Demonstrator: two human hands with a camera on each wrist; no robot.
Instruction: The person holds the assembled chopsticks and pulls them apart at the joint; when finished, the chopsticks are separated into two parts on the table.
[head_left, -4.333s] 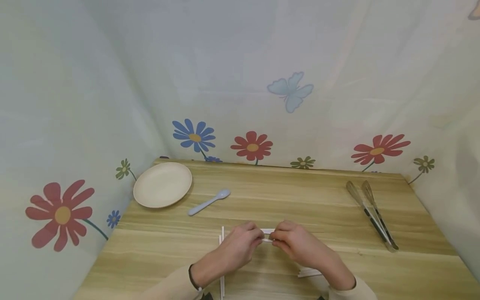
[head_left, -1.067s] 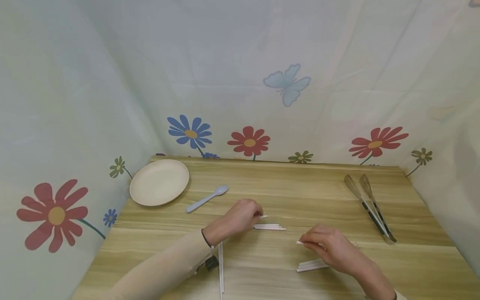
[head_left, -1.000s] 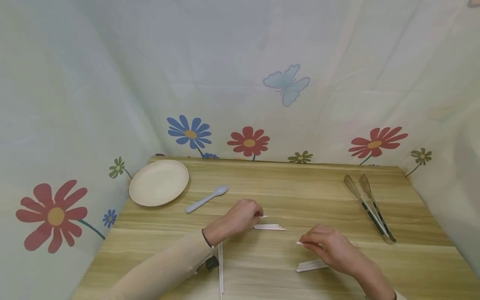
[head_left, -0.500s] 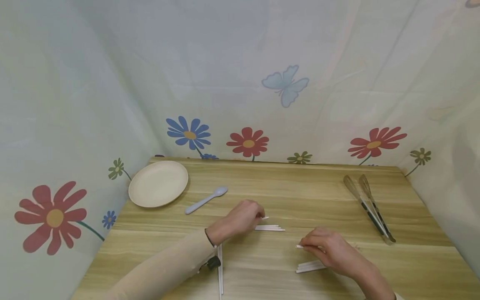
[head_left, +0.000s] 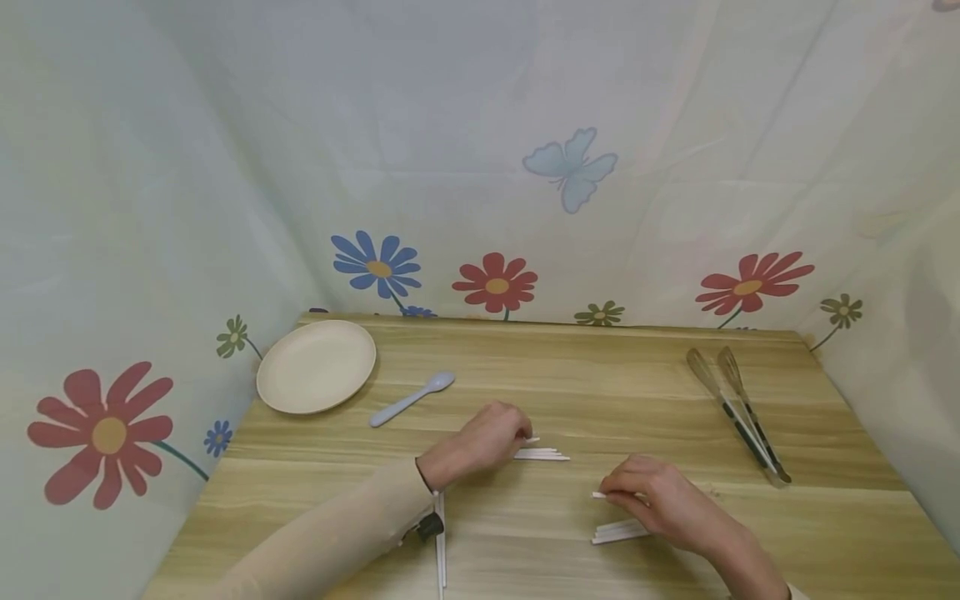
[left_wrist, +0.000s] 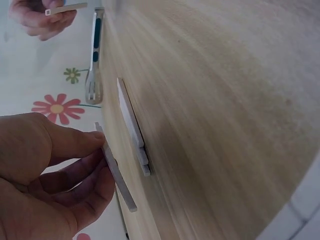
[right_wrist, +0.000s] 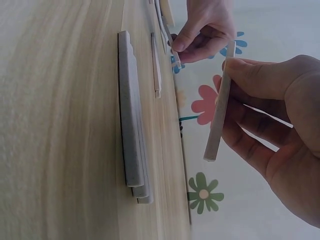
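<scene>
My left hand (head_left: 480, 442) pinches a short white stick piece (left_wrist: 120, 181) between thumb and fingers, a little above the table. Just below it lies a small bundle of white stick pieces (head_left: 543, 455), partly hidden by that hand in the head view. Farther right, my right hand (head_left: 663, 502) holds another short white stick piece (right_wrist: 218, 122), its end poking out past the fingertips. Beneath this hand rests a second bundle of stick pieces (head_left: 618, 532). Longer white sticks (head_left: 442, 554) lie near my left forearm, pointing toward the front edge.
A cream plate (head_left: 317, 367) stands at the table's back left, with a pale blue spoon (head_left: 412, 400) beside it. Metal tongs (head_left: 738, 417) with dark grips lie at the right. A flowered curtain (head_left: 645, 225) encloses the wooden table (head_left: 585, 367) at the back and sides.
Earliest, both hands met at one stick over the middle; by about a second ago they were apart, each with a short piece. Since then the hands have barely shifted.
</scene>
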